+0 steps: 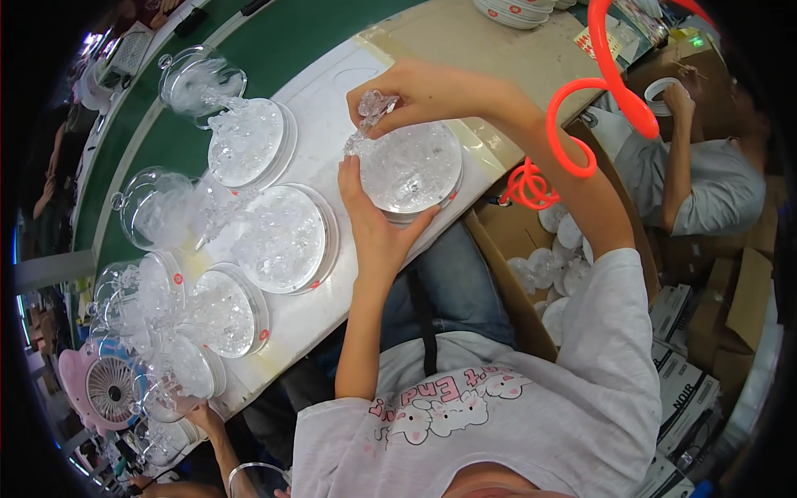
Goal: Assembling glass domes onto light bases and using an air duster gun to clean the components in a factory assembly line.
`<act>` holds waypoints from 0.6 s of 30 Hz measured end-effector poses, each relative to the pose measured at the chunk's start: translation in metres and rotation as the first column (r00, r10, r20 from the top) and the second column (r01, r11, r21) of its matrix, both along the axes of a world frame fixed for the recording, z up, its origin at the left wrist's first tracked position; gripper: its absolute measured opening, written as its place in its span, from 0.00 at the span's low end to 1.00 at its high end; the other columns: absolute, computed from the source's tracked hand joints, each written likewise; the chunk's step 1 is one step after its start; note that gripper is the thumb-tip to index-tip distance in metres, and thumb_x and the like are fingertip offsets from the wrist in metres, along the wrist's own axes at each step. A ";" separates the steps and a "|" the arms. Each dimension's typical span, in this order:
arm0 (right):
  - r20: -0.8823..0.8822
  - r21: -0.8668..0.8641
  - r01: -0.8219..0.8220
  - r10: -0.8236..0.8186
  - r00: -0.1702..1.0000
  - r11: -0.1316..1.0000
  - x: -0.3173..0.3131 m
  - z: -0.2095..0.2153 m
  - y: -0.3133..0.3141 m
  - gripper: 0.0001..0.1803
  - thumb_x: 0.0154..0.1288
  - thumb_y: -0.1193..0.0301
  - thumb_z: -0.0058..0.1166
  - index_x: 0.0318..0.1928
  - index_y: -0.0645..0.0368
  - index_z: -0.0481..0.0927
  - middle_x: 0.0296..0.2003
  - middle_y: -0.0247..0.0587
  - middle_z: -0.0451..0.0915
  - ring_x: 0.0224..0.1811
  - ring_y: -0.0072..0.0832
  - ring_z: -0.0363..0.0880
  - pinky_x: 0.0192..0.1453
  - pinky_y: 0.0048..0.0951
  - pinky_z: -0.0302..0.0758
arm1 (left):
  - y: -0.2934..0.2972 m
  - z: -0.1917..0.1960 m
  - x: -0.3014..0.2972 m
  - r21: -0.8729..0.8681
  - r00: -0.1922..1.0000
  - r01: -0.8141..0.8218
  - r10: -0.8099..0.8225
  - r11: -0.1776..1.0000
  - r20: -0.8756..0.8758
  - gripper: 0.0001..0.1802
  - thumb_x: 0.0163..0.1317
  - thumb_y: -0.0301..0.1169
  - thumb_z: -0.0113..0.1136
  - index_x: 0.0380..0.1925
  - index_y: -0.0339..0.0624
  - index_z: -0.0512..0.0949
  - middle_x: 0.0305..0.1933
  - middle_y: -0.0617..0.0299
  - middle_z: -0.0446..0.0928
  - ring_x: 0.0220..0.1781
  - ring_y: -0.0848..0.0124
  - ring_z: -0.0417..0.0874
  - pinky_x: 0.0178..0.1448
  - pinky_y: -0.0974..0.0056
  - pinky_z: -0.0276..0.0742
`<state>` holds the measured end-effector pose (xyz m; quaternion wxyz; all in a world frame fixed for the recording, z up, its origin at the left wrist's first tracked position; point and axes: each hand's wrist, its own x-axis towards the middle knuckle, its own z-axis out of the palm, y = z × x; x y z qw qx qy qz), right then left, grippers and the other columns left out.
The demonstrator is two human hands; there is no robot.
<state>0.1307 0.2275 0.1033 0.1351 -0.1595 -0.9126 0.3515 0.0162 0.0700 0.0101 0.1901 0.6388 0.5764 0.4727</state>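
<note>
In front of me a round white base [419,170], topped with clear, ice-like plastic, stands at the table's near edge. My left hand [375,224] holds it from the near left side, with the thumb along the near rim and the fingers up its left side. From above, my right hand [407,95] is closed on a clear crystal-like plastic ornament [375,108] over the base's far left edge. Where the ornament's lower end meets the base is hard to make out. To the left stand similar bases [286,236] bearing clear plastic pieces.
Clear domes [203,83] lie along the green belt [299,25]. A red coiled hose [573,124] hangs by my right arm. Right of my lap, a cardboard box [515,307] holds round white pieces. A co-worker [697,174] sits right. A pink fan [108,386] stands left.
</note>
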 end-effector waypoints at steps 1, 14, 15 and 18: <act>0.010 0.008 0.018 -0.018 1.000 1.000 0.001 0.000 -0.002 0.08 0.55 0.70 0.54 0.35 0.57 0.73 0.26 0.36 0.77 0.27 0.26 0.73 0.33 0.25 0.71 | 0.000 -0.001 0.000 -0.001 1.000 0.000 0.000 1.000 0.006 0.57 0.35 0.36 0.73 0.61 0.31 0.45 0.64 0.40 0.46 0.67 0.45 0.47 0.68 0.52 0.47; 0.011 -0.063 0.249 -0.249 0.968 0.966 0.005 0.003 -0.008 0.23 0.48 0.67 0.59 0.49 0.51 0.72 0.44 0.33 0.75 0.48 0.25 0.72 0.50 0.31 0.68 | 0.006 -0.012 -0.005 0.065 0.999 -0.002 0.004 0.998 -0.038 0.60 0.35 0.44 0.72 0.62 0.30 0.45 0.65 0.39 0.46 0.67 0.41 0.44 0.68 0.48 0.44; 0.009 -0.107 0.269 -0.269 0.963 0.957 0.009 0.009 -0.012 0.28 0.48 0.65 0.59 0.53 0.52 0.68 0.47 0.34 0.74 0.50 0.27 0.70 0.54 0.32 0.65 | 0.005 -0.010 -0.003 0.067 0.999 0.010 -0.006 0.998 -0.050 0.60 0.35 0.45 0.71 0.62 0.31 0.44 0.65 0.40 0.46 0.67 0.41 0.43 0.68 0.48 0.43; -0.107 -0.246 0.183 -0.214 0.971 0.952 0.024 0.004 -0.008 0.42 0.47 0.56 0.60 0.62 0.56 0.57 0.55 0.42 0.67 0.59 0.32 0.64 0.64 0.37 0.54 | 0.003 -0.010 -0.003 0.101 0.998 0.031 -0.025 0.994 -0.065 0.60 0.35 0.45 0.71 0.62 0.30 0.45 0.65 0.39 0.45 0.67 0.40 0.42 0.68 0.47 0.44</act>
